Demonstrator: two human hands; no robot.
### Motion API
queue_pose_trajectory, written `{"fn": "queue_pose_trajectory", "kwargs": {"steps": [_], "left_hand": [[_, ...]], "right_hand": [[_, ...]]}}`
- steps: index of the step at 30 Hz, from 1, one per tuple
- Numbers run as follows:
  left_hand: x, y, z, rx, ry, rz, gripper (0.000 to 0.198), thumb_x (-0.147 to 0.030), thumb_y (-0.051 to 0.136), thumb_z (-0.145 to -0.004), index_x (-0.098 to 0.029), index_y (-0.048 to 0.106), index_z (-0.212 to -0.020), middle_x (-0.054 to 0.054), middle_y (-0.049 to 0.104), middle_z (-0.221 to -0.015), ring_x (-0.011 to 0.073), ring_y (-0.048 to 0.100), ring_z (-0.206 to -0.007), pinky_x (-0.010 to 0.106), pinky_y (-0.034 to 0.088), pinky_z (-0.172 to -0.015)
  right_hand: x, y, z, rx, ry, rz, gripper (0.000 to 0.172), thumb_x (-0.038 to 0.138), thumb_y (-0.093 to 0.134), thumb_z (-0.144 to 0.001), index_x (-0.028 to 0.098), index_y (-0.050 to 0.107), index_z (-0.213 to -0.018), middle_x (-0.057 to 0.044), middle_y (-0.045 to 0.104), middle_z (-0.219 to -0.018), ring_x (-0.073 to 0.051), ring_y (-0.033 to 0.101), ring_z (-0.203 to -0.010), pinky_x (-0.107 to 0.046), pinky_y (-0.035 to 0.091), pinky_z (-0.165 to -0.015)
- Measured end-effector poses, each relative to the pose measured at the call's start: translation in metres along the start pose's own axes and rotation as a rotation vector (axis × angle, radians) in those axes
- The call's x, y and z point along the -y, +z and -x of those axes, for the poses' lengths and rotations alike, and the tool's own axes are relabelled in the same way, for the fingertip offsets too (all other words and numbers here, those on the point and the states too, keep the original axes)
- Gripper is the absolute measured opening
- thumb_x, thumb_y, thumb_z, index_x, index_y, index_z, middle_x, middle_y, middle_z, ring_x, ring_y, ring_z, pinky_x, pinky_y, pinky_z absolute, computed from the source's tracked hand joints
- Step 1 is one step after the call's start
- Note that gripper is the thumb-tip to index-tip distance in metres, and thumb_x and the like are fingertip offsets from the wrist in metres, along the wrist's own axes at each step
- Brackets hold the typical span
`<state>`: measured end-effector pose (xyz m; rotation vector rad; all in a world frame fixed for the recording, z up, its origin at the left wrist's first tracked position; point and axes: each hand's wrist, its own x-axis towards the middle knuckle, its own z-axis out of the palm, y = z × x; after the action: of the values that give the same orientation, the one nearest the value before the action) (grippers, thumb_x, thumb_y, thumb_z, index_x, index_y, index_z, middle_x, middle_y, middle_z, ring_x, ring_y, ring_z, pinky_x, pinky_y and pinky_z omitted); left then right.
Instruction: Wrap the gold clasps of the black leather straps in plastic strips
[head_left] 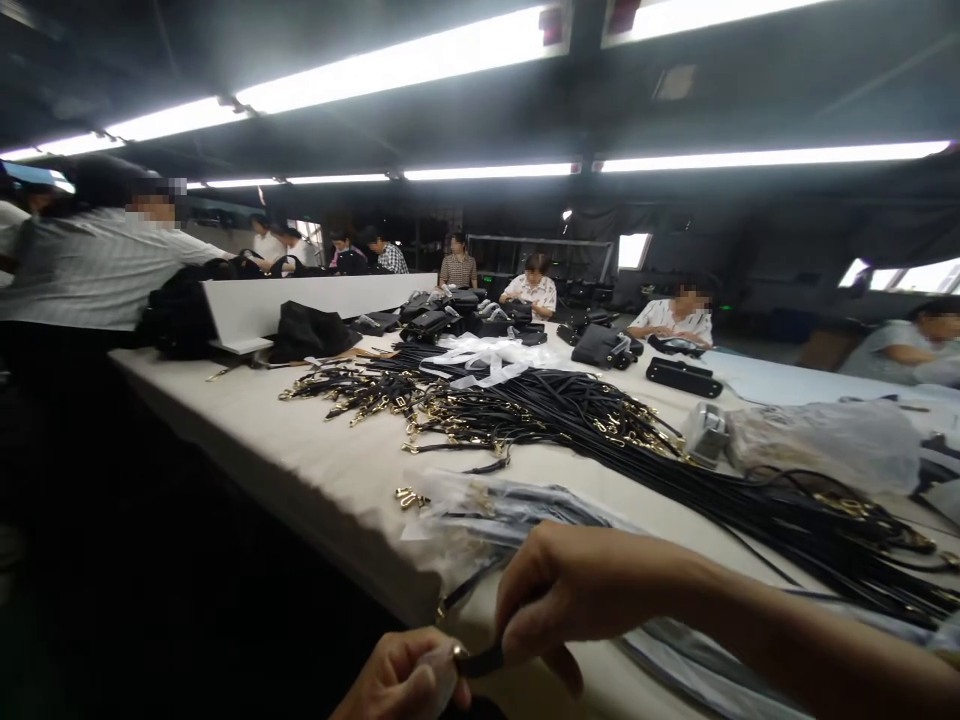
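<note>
Near the table's front edge my left hand (409,675) is closed on the end of a black strap (480,662), where a small shiny metal piece shows at the fingertips. A whitish bit of material, perhaps plastic film, covers part of that hand's fingers. My right hand (551,600) reaches in from the right and pinches the same strap a short way along. Just beyond my hands lie straps in clear plastic sleeves (517,505). One strap end with a gold clasp (441,608) hangs by the table edge.
A large heap of black straps with gold clasps (525,400) spreads across the table, white strips (487,358) on top. Black bags (600,345), a plastic bag (825,440) and a white board (315,305) stand farther back. Several people work around the table; one (97,260) stands at left.
</note>
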<state>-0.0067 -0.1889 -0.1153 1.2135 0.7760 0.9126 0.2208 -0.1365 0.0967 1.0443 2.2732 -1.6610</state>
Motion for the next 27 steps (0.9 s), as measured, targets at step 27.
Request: {"fn": "queue_pose_trajectory", "kwargs": {"steps": [27], "left_hand": [[-0.005,0.032,-0.01,-0.123,0.145,0.503,0.062,-0.074,0.075,-0.065,-0.015,0.053,-0.069,-0.005,0.045,-0.057,0.003,0.029,-0.042,0.017,0.022,-0.041]], "right_hand": [[-0.015,-0.016,0.03,-0.201,-0.093,-0.14,0.039,0.048,0.068,-0.086,0.01,0.073,-0.092,0.001,0.057,-0.054,-0.006,0.047,-0.047,-0.014,0.027,-0.045]]}}
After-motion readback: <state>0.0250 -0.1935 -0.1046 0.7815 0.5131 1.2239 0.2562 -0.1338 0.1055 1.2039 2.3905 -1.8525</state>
